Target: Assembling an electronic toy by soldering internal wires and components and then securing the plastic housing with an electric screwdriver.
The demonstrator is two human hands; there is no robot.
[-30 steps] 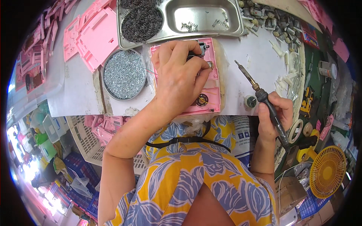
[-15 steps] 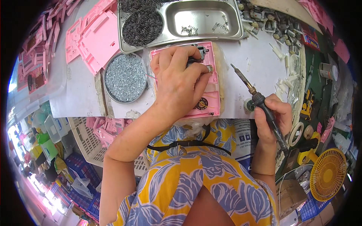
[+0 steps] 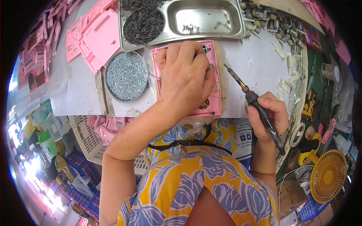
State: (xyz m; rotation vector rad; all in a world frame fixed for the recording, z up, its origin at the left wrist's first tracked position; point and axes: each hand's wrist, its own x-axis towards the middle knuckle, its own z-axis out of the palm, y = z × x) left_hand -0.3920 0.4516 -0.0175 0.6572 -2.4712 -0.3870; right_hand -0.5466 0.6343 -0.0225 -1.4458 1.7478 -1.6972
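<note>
My right hand (image 3: 274, 115) grips the dark handle of a soldering iron (image 3: 251, 98), its metal tip pointing up and left, a little to the right of a pink plastic housing (image 3: 215, 103). My left hand (image 3: 186, 77) lies over that housing with its fingers bent and closed; whatever the fingertips hold is hidden beneath them. Beside them, at the housing's top, part of a small black component (image 3: 206, 49) shows. A round black part with a coppery centre (image 3: 204, 104) sits low in the housing, partly behind my hand. A thin wire (image 3: 152, 76) sticks out on the left.
A round dish of small screws (image 3: 126, 77) stands left of the housing. Behind is a metal tray (image 3: 205, 37) with springs. Pink panels (image 3: 100, 39) lie at the far left, small motors (image 3: 281, 32) at the far right. A yellow fan (image 3: 329, 176) stands lower right.
The soldering iron has moved slightly left and its tip is nearer the housing. My left hand has shifted right, with its fingers bunched closer, covering more of the black component.
</note>
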